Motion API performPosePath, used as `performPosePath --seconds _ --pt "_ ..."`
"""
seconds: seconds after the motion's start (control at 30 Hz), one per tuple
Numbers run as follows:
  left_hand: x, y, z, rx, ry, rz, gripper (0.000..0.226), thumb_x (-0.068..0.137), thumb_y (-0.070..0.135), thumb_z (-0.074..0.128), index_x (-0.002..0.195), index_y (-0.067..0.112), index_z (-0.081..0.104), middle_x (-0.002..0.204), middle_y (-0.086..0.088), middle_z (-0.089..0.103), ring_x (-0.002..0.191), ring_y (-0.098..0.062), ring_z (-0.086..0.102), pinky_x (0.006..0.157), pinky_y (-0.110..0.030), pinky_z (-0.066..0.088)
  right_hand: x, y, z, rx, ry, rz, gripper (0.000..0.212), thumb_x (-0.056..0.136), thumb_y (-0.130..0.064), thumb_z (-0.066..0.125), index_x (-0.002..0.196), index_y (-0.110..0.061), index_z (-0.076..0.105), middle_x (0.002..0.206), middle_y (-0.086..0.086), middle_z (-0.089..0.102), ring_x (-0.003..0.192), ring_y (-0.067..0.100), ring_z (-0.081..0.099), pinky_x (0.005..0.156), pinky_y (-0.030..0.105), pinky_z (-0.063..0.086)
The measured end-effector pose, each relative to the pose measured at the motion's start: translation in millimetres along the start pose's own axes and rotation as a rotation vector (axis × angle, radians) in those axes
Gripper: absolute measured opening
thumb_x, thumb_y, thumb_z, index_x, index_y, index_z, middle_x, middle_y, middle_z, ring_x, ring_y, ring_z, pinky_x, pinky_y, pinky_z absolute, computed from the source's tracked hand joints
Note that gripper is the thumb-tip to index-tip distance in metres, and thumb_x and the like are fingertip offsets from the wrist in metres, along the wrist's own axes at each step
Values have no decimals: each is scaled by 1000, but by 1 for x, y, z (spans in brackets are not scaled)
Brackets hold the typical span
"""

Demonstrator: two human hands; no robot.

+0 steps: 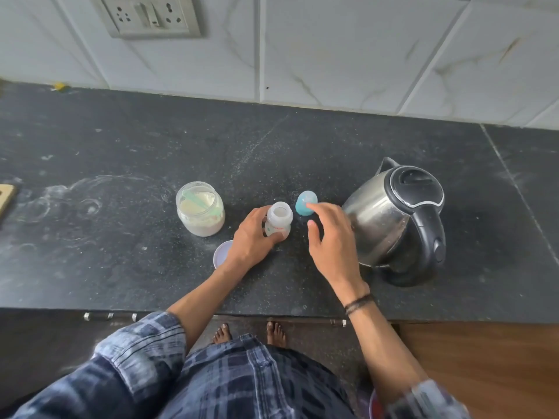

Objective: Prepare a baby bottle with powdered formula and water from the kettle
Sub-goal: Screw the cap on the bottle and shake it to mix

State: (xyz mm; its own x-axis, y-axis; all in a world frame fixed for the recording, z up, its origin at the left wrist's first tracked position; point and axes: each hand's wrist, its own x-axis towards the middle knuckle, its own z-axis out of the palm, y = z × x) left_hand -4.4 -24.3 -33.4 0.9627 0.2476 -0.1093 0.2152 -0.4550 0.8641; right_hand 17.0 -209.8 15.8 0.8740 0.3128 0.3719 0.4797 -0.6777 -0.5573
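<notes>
A small clear baby bottle [279, 220] stands upright and uncapped on the dark counter. My left hand [252, 240] grips its body. Just right of it sits the blue teat cap [305, 205]. My right hand [331, 234] hovers over the cap with spread fingers, the fingertips at its edge; whether they touch it I cannot tell. An open jar of pale formula powder [200, 208] with a green scoop inside stands left of the bottle. The steel kettle [396, 219] with black lid and handle stands to the right.
The jar's round white lid [222, 254] lies on the counter under my left wrist. A tiled wall with a socket plate [148, 15] runs along the back. A wooden board's corner [6, 198] shows at the far left. The counter's front edge [272, 313] is near my body.
</notes>
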Motion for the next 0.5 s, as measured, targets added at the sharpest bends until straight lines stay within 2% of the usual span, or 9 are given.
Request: performPosePath --seconds 0.07,0.17,0.23,0.4,0.5 --pt "0 1 0 38 3 0 60 82 30 82 136 27 58 122 13 58 114 -14 61 101 -41 51 22 6 11 -39 -108 97 38 97 6 59 133 -2 65 137 15 61 125 36 57 110 40 44" --pt "0 1 1 60 -3 -4 60 83 34 81 137 29 57 126 12 59 113 -13 61 100 -38 51 42 13 26 -143 -309 179 48 101 1 57 148 -9 56 157 17 43 144 37 41 118 38 32" --pt "0 1 0 79 -10 -3 61 83 36 80 138 30 55 129 12 60 115 -13 61 100 -37 50 48 15 33 -164 -380 191 51 102 -2 57 152 -13 52 160 17 38 147 36 38 119 38 31" --pt "2 1 -3 81 -7 -23 60 81 39 81 136 35 57 130 14 63 115 -11 61 100 -41 52 51 15 37 -221 -381 194 52 99 -2 61 149 -16 52 144 16 47 121 38 58 103 42 48" --pt "2 0 -3 78 -10 -26 60 79 39 81 134 37 58 128 16 63 114 -10 62 99 -42 53 46 11 32 -290 -369 149 48 99 -3 60 145 -17 55 131 14 52 107 38 62 92 42 52"
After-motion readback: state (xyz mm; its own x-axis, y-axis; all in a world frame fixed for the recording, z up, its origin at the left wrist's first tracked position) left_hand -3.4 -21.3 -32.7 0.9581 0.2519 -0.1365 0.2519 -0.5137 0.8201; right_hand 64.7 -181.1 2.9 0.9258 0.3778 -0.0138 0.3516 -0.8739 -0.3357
